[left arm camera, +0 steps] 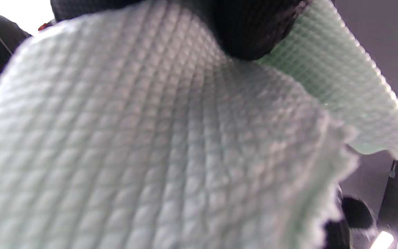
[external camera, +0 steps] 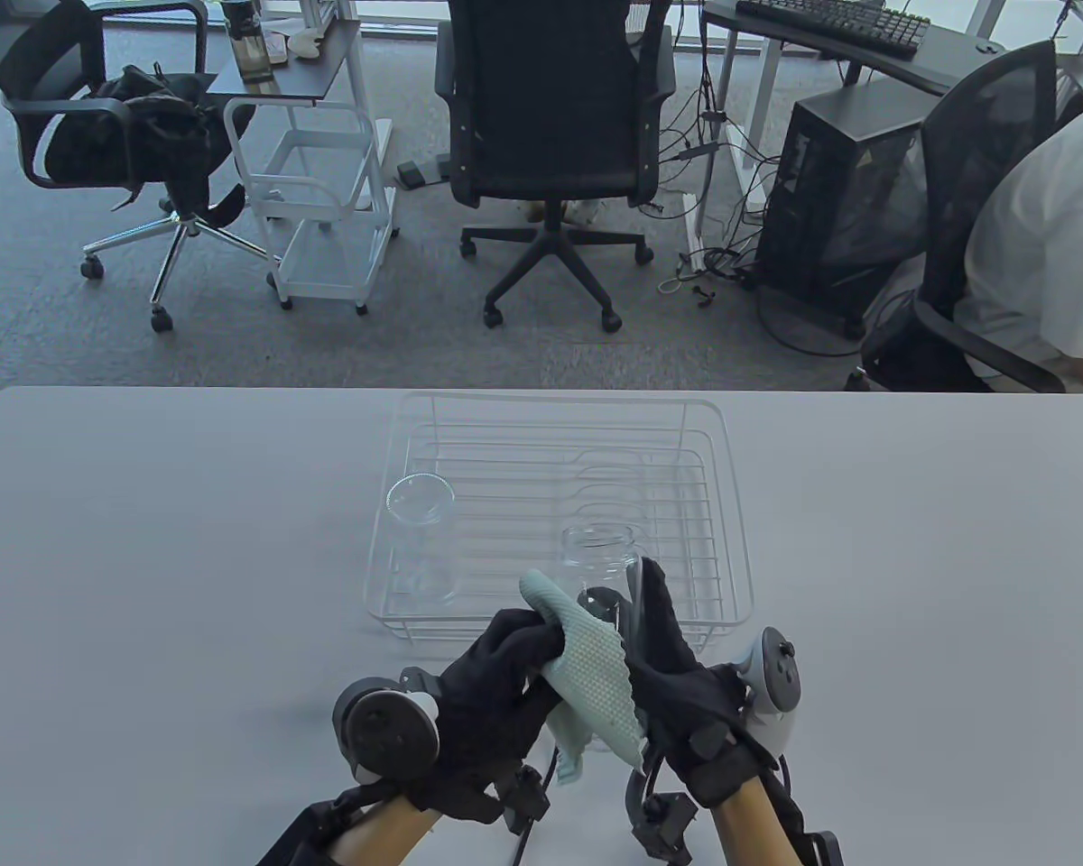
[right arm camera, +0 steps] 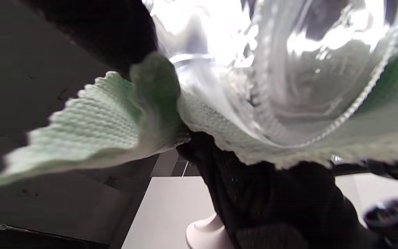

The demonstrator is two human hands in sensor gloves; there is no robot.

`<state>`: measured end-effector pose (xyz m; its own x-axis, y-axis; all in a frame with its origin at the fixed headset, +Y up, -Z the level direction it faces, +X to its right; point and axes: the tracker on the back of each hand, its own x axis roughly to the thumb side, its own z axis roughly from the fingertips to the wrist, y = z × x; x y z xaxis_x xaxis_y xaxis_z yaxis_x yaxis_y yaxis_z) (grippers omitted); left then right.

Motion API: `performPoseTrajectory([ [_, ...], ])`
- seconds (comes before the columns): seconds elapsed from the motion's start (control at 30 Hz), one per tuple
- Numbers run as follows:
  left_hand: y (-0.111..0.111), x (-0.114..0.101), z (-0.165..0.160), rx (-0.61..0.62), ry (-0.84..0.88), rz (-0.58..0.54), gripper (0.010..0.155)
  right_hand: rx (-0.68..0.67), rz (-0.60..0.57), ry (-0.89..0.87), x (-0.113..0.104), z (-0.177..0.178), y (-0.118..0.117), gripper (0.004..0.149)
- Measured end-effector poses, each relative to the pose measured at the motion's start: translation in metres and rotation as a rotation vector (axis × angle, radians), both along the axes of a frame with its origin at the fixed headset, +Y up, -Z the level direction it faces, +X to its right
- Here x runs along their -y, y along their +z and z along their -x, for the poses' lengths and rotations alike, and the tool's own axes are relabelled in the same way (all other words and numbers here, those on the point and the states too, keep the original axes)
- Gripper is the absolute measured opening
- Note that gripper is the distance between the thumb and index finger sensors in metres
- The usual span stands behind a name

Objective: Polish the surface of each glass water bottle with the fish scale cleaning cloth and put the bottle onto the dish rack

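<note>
My right hand (external camera: 668,649) grips a clear glass bottle (external camera: 600,555) just in front of the white wire dish rack (external camera: 733,505), with the bottle's open mouth pointing away from me. My left hand (external camera: 505,658) holds the pale green fish scale cloth (external camera: 596,677) bunched against the bottle's near side. In the right wrist view the cloth (right arm camera: 109,117) wraps under the glass (right arm camera: 288,69). The cloth (left arm camera: 150,138) fills the left wrist view, pinched by black fingers (left arm camera: 250,31). A second glass bottle (external camera: 420,519) stands in the rack's left part.
The grey table (external camera: 144,559) stretches wide on both sides of the rack. Beyond its far edge are office chairs (external camera: 550,135), a white trolley (external camera: 325,207) and a seated person (external camera: 1047,234) at the right.
</note>
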<state>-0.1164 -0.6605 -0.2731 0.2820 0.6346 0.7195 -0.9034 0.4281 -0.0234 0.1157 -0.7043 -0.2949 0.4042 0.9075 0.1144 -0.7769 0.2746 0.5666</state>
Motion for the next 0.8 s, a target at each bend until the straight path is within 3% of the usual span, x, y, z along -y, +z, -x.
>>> performPoseTrajectory([
  [0.23, -0.012, -0.007, 0.023, -0.076, 0.080, 0.024, 0.041, -0.096, -0.022, 0.137, 0.003, 0.009, 0.001, 0.096],
  [0.43, -0.011, -0.004, 0.021, -0.073, 0.080, 0.039, 0.041, 0.068, -0.106, 0.159, 0.000, 0.009, 0.001, 0.096],
  [0.67, 0.008, 0.012, -0.013, 0.019, -0.098, -0.017, 0.041, 0.364, -0.143, 0.092, -0.006, -0.008, 0.001, 0.098],
  [0.8, 0.012, 0.013, -0.025, 0.032, -0.128, -0.036, 0.041, 0.358, -0.169, 0.140, -0.011, -0.017, 0.004, 0.095],
])
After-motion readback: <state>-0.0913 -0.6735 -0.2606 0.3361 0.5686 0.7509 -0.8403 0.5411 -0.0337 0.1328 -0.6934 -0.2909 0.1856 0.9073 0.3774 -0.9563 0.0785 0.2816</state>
